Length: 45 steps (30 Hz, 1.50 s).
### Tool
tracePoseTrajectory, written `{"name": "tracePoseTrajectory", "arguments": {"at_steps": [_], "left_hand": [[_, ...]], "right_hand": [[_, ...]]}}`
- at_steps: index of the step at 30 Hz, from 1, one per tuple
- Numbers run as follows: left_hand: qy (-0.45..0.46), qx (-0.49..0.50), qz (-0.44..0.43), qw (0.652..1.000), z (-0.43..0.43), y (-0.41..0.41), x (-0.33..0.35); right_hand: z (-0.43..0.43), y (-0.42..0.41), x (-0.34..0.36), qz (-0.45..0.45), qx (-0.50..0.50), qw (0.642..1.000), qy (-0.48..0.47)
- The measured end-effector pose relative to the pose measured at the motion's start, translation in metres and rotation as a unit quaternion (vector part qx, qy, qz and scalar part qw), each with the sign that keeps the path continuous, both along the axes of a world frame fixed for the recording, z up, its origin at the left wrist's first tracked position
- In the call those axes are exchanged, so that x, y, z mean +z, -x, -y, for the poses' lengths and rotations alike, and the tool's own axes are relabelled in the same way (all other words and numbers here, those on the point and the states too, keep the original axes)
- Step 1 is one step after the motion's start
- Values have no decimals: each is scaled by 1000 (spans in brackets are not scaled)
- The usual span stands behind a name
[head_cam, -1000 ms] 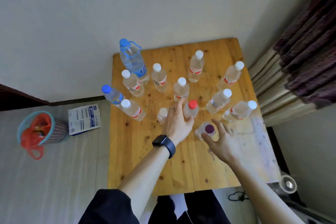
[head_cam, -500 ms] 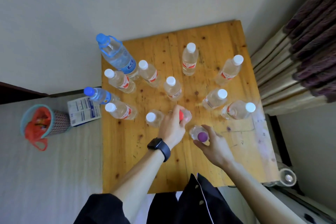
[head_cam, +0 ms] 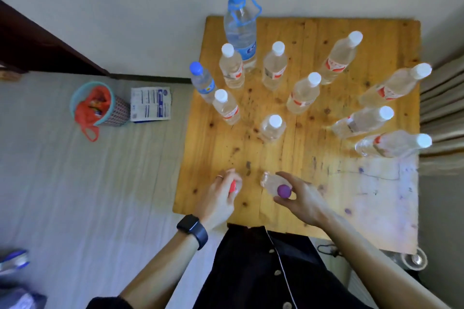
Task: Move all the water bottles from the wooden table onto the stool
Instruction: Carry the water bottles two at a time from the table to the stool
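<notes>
Two bottles are sitting in my grip: my left hand [head_cam: 221, 199] is curling round the red-capped bottle [head_cam: 233, 186], and my right hand [head_cam: 302, 199] is clamping the purple-capped bottle [head_cam: 270, 180] near its neck. Both are hanging over the near part of the wooden surface [head_cam: 213, 148]; I cannot tell if either is touching it. Eleven more are standing beyond both hands, a white-capped bottle [head_cam: 272, 126] nearest, just ahead between them, and the big blue-capped bottle [head_cam: 239, 30] farthest, ahead of the left hand.

white-cap bottles [head_cam: 302, 93] 9 | blue-cap [head_cam: 241, 32] 2 | red-cap [head_cam: 233, 186] 1 | purple-cap [head_cam: 284, 190] 1
</notes>
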<state>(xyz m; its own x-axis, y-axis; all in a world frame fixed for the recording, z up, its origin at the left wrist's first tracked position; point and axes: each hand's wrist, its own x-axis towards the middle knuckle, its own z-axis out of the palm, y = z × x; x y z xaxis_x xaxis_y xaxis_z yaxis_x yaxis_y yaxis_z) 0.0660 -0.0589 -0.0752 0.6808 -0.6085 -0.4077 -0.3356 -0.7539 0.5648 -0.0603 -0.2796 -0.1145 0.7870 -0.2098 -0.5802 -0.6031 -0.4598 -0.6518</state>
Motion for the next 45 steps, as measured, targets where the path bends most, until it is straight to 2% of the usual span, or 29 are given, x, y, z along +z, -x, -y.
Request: {"name": "tracePoseTrajectory", "arguments": {"at_steps": [3,6,9,12,15,20,25,29,34,36,39,45], "left_hand": [[35,-16,-14,999,-28,-12,-5],[36,6,-45,998,-39,-16,-10],[60,65,-65,994,-43,-15,-16],[98,125,-123,980,-46,-15,-27],[139,142,-148,969,-50,-17,-41],[145,142,-124,971,-44,-15,-49],[106,133,-88,982,-27,-11,-46],[91,116,-56,988,-23,-6,-43],[52,35,-66,996,-40,-11,-45],[40,-28,-63,997,-43,-10,-45],[59,-143,-32,987,-35,-8,-39],[112,-343,-11,933,-14,45,17]], "right_hand": [[-23,-9,-2,6,43,999,0],[-40,-10,-3,11,38,999,17],[-53,-11,-1,16,-9,1000,23],[-66,-10,-1,9,-53,998,17],[-79,-11,-3,20,-168,985,-30],[-100,-27,-12,25,-310,949,-42],[-113,-30,-21,35,-324,945,-10],[-106,-21,-16,31,-324,945,-20],[-113,23,16,56,-384,922,-11],[-123,48,31,69,-426,902,6],[-150,87,56,93,-520,848,50],[-254,177,108,111,-704,691,122]]}}
